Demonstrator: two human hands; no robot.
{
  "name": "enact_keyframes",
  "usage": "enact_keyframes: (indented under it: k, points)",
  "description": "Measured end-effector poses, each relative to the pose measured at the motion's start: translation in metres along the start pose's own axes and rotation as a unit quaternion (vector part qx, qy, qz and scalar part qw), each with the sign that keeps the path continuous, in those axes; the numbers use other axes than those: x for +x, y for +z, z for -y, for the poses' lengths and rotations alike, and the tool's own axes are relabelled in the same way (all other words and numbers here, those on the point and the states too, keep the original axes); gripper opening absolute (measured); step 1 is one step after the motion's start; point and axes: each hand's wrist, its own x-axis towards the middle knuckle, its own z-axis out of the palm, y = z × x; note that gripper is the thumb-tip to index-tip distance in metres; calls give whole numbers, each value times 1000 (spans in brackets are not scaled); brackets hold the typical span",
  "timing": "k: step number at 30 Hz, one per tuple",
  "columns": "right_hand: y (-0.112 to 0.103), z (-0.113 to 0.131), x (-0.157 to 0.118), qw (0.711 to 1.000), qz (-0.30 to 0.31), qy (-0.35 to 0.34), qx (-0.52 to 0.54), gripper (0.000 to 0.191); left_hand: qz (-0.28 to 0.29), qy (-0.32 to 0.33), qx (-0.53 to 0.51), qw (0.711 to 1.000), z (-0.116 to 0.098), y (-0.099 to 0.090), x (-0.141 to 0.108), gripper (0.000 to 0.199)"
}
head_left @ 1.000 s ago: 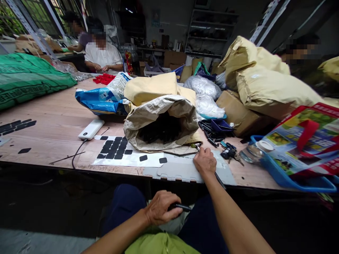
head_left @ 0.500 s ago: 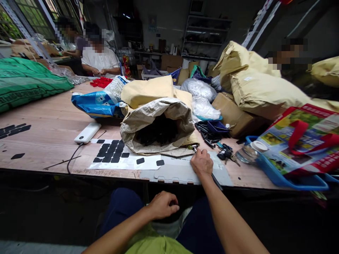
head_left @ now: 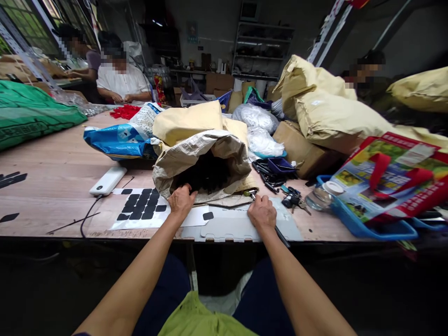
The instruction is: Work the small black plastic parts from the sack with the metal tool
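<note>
Wood-grained tabletop (head_left: 52, 163) bears a crinkled sack (head_left: 164, 169), round mouth facing the wearer. Left hand (head_left: 182, 199) curls at its lip, grip unclear; right hand (head_left: 263, 212) clasps a metal-tipped tool (head_left: 282, 236), long handle slanting right, nearward.

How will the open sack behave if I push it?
The sack would probably fold easily, as its mouth looks creased. It may feel rather heavy, with many dark pieces inside. Lying on its side, it may sag rather than roll.

Daylight is entering through the green-tinged, barred window (head_left: 21, 22) at my ten o'clock, while the grey metal shelving (head_left: 262, 57) near twelve is sinking into dimness. Wide-angle distortion is stretching the edges; pixelation is masking faces.
</note>
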Motion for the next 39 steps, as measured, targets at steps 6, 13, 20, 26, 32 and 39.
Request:
enact_keyframes:
  k: [6,13,20,26,32,39]
  points:
    - [0,0,-1,1000,-3,0,-3,30,28,-10,-10,1000,-2,0,-8,28]
    - [-1,0,-2,1000,2,-2,-3,29,-24,100,-118,988,-7,-11,-52,16]
    - [1,-1,-3,1000,-8,-2,-4,30,100,249,-205,941,-31,22,-86,12]
    - [2,0,-3,1000,-11,0,-2,30,89,262,-221,935,-26,34,-82,16]
    - [-8,-6,1,999,35,1,38,34,95,263,-210,937,-24,38,-80,16]
    - [-44,2,-41,961,-15,-10,276,43,86,267,-215,935,-25,37,-81,16]
